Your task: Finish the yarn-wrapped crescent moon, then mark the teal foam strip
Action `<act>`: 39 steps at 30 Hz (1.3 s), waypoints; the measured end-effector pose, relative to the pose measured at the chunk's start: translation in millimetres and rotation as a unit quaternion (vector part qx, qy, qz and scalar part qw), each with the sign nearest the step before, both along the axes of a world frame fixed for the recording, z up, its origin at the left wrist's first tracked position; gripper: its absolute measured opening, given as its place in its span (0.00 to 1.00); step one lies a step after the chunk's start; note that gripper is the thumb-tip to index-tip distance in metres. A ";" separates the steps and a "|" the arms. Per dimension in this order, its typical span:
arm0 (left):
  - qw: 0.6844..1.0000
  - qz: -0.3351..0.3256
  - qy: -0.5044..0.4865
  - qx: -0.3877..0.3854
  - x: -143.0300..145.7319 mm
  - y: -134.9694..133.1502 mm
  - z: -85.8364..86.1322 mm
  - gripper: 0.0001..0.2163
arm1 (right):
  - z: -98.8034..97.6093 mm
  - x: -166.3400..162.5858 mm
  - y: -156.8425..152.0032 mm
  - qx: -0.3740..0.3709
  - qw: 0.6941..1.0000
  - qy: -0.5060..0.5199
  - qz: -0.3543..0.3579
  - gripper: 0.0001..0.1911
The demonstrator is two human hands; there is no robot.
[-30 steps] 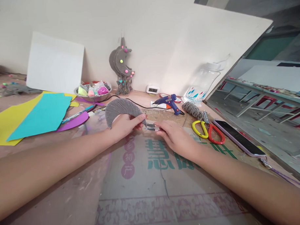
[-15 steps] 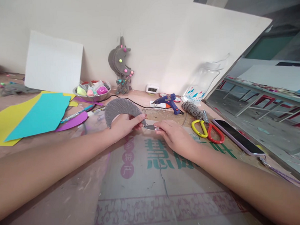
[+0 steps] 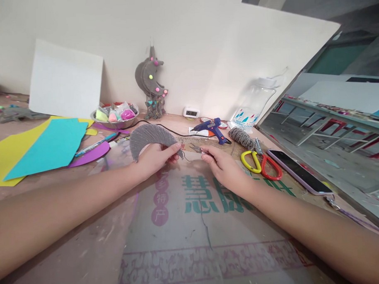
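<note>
My left hand (image 3: 155, 157) is closed on a crescent shape wrapped in grey yarn (image 3: 150, 137), with the thumb pressed near its right tip. A short loose yarn end (image 3: 186, 157) hangs from that tip. In my right hand (image 3: 219, 161) is a small pair of thread snips (image 3: 196, 148), its blades pointing left and slightly parted. The blades are a little to the right of the crescent's tip, apart from it. My fingers hide most of the snips' handle. Both hands are above a printed plastic sheet (image 3: 180, 237).
A blue glue gun (image 3: 212, 128), a ball of grey yarn (image 3: 242, 138), scissors with yellow and red handles (image 3: 271, 167) and a phone (image 3: 299, 171) lie behind and right. Coloured sheets (image 3: 49, 142) and a bowl (image 3: 115, 119) are left. A decorated moon (image 3: 151, 79) hangs on the wall.
The snips were at the crescent's tip, by the yarn; now my right hand has drawn them back up and right, and the blades are parted. My left hand still holds the crescent.
</note>
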State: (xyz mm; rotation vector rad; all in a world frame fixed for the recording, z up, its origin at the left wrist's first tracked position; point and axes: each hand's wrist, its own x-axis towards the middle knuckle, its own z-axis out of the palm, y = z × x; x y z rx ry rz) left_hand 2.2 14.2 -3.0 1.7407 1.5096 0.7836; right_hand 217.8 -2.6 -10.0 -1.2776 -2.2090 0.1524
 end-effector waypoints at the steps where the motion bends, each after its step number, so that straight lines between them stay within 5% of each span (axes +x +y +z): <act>1: 1.000 -0.002 0.001 0.003 0.0 0.3 0.0 0.28 | 0.2 2.1 3.6 -0.001 1.000 0.007 -0.008 0.15; 10: 0.998 -0.022 0.051 0.009 1.4 -2.0 5.3 0.27 | -4.8 36.4 39.7 0.028 0.996 -0.040 -0.071 0.14; 15: 0.997 -0.013 0.074 0.017 2.2 -5.1 5.0 0.27 | 7.7 7.3 7.3 0.033 0.999 -0.010 0.008 0.09; 19: 0.996 -0.016 0.085 0.027 2.9 -8.0 5.5 0.27 | 4.1 -11.9 -5.1 -0.011 0.998 -0.021 0.063 0.23; 22: 0.995 -0.013 0.090 0.029 3.4 -9.7 6.6 0.27 | -2.5 -11.7 3.2 -0.041 0.995 -0.066 0.059 0.11; 26: 0.996 0.002 0.087 0.026 3.4 -9.6 8.4 0.26 | 7.1 3.1 19.1 -0.058 0.992 -0.114 -0.003 0.07; 31: 0.996 0.022 0.077 0.027 2.9 -6.3 9.5 0.25 | 52.0 45.2 33.9 0.006 0.969 -0.191 -0.160 0.10; 36: 0.997 0.018 0.068 0.020 2.6 -5.3 8.0 0.25 | 78.3 94.1 42.8 0.141 0.882 -0.333 -0.302 0.13; 39: 0.997 0.013 0.066 0.029 2.3 -5.2 6.3 0.26 | 76.5 104.1 44.7 0.098 0.877 -0.364 -0.296 0.20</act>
